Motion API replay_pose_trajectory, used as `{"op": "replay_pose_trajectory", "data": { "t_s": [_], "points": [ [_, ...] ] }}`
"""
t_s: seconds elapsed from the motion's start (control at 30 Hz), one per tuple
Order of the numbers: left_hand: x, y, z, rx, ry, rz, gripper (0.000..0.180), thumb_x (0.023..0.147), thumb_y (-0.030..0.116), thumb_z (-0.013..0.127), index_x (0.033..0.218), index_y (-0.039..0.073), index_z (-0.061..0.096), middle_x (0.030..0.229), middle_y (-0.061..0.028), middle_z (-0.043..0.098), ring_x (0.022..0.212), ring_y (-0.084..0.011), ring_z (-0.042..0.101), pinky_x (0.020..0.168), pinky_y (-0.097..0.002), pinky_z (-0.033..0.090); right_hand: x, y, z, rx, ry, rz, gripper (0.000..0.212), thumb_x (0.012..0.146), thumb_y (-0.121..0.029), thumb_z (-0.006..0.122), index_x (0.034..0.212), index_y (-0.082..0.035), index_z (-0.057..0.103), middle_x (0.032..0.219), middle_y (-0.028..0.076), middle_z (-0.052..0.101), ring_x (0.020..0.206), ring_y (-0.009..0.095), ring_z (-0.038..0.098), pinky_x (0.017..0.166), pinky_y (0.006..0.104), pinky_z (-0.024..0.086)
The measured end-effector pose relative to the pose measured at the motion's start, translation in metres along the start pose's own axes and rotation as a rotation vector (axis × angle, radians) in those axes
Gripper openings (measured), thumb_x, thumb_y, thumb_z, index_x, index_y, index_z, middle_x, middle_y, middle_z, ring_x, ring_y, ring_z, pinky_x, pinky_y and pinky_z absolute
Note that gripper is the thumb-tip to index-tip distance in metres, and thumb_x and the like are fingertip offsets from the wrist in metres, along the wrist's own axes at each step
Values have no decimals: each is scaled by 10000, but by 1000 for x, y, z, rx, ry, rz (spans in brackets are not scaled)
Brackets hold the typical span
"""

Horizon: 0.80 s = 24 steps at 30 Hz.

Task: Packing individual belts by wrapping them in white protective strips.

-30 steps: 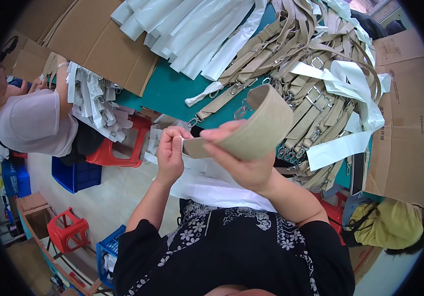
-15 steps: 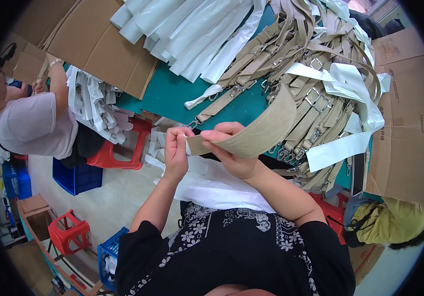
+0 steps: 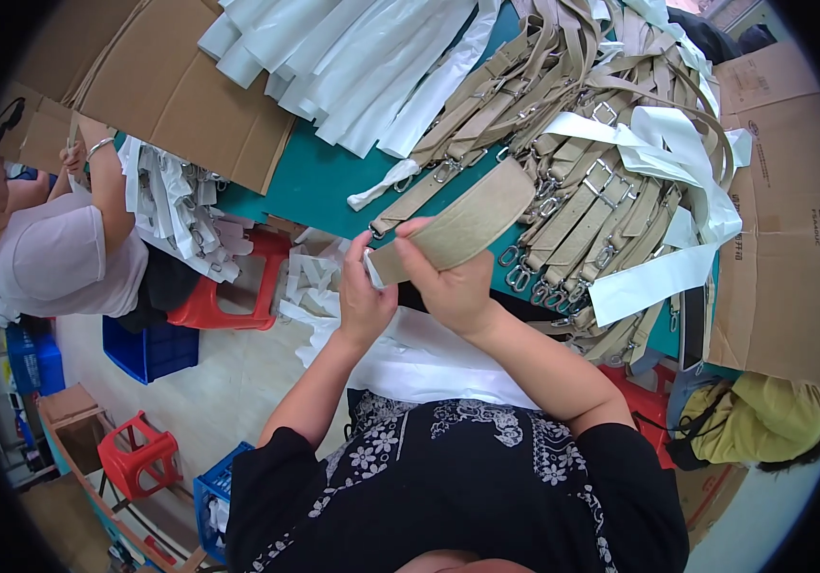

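A: Where is the wide beige strap [image 3: 479, 218] to be found?

B: It is held up near the middle of the frame, between the two hands, over the near edge of the green tabletop [image 3: 319, 183].

A: How is its long axis set?

B: It is slanted from a narrow end at the lower left to a broad end at the upper right, with a slight curve.

A: Which hand is nearer to which end?

B: The narrow end is grasped by the left hand [image 3: 366, 304], beside whose fingers a white strip [image 3: 370, 269] is seen. The strap is gripped a little farther along by the right hand [image 3: 452, 291], its thumb laid on the upper face. The broad end is left unsupported beyond it.

A: Is the white strip pinched too?

B: That cannot be told; it is partly hidden by the left fingers.

A: And what is found past the broad end?

B: A heap of beige straps [image 3: 574, 224] with metal clasps, spread at the upper right of the frame.
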<state>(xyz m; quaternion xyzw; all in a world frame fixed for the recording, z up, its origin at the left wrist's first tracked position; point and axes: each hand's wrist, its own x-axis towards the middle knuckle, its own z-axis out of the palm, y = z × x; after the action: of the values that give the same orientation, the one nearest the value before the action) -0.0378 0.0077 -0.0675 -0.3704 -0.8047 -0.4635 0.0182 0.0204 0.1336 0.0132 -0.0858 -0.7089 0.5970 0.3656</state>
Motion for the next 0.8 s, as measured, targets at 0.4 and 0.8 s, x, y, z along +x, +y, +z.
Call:
{"op": "replay_pose_trajectory", "data": {
  "t_s": [0.4, 0.8],
  "points": [
    [-11, -8, 5, -60, 141, 61, 564, 658, -38, 606, 1174, -13, 377, 1024, -173, 483, 904, -316, 501, 805, -368, 403, 16, -31, -31, 669, -99, 433, 553, 886, -444, 466, 1255, -33, 425, 980, 47, 539, 907, 151, 509, 834, 290, 403],
    [-3, 4, 9, 3, 260, 174, 670, 654, -73, 608, 1245, -29, 295, 1045, -162, 473, 915, -271, 493, 789, -345, 411, 17, -37, -29, 23, -98, -106, 215, 955, -216, 424, 972, -20, 509, 949, 85, 540, 871, 159, 513, 777, 269, 401]
  ]
}}
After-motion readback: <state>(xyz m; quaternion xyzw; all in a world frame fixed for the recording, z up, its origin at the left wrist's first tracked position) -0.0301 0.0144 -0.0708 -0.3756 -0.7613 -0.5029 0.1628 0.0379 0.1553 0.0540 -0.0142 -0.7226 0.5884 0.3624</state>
